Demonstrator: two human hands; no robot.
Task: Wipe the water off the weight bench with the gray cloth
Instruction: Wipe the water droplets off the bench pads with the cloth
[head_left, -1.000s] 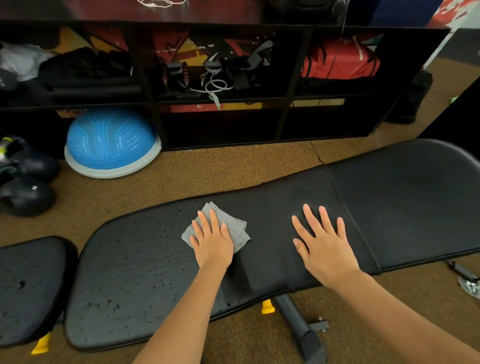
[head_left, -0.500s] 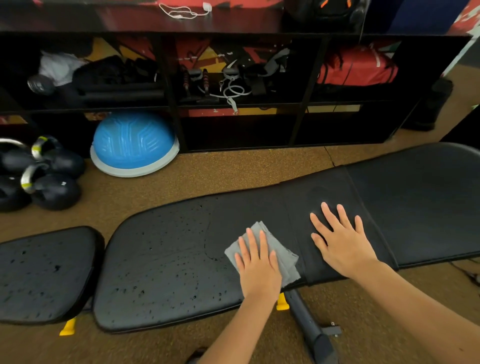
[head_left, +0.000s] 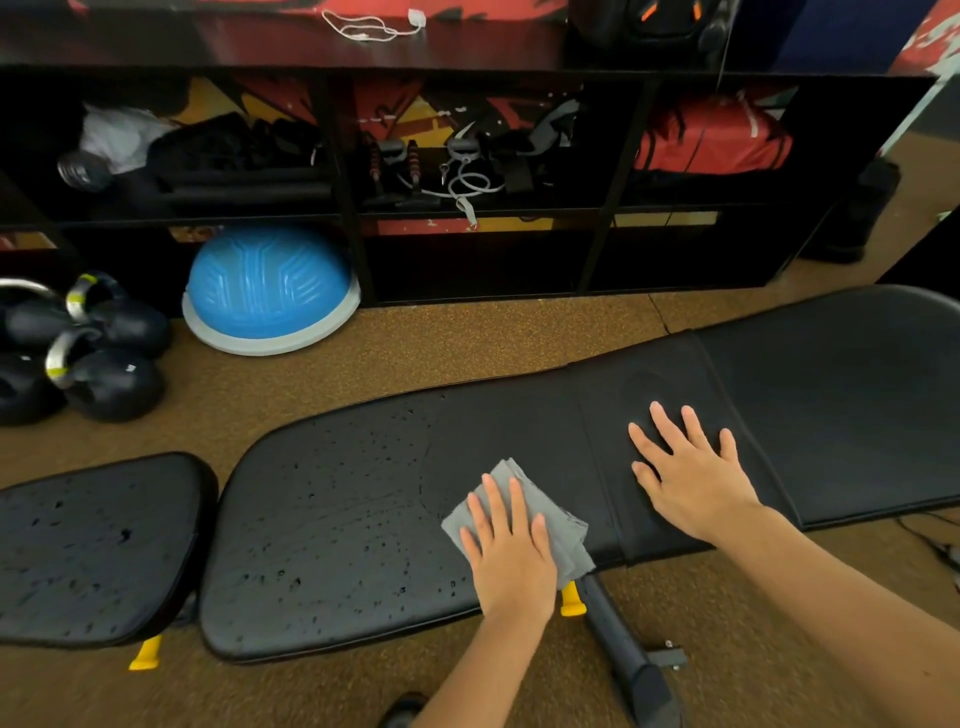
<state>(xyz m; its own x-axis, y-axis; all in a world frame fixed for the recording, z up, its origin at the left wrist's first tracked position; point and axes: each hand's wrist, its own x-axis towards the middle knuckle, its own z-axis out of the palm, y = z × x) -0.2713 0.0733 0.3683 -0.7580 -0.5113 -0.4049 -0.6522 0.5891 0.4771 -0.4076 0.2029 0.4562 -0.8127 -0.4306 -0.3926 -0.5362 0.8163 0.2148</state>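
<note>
From the head view, the left hand (head_left: 511, 558) lies flat with straight fingers, pressing the gray cloth (head_left: 540, 512) onto the weight bench (head_left: 337, 519), near its front edge. The right hand (head_left: 688, 475) lies flat on the bench just right of the cloth, fingers spread, holding nothing. Water drops (head_left: 291, 577) dot the surface left of the cloth

The bench (head_left: 337, 519) lies crosswise on the floor (head_left: 415, 338), before the shelf unit (head_left: 597, 249). The cloth (head_left: 550, 509) lies on its near edge under the left hand (head_left: 511, 556); the right hand (head_left: 691, 473) rests flat just right of it. The dome trainer (head_left: 267, 288) and kettlebells (head_left: 98, 353) sit behind, to the left.
</note>
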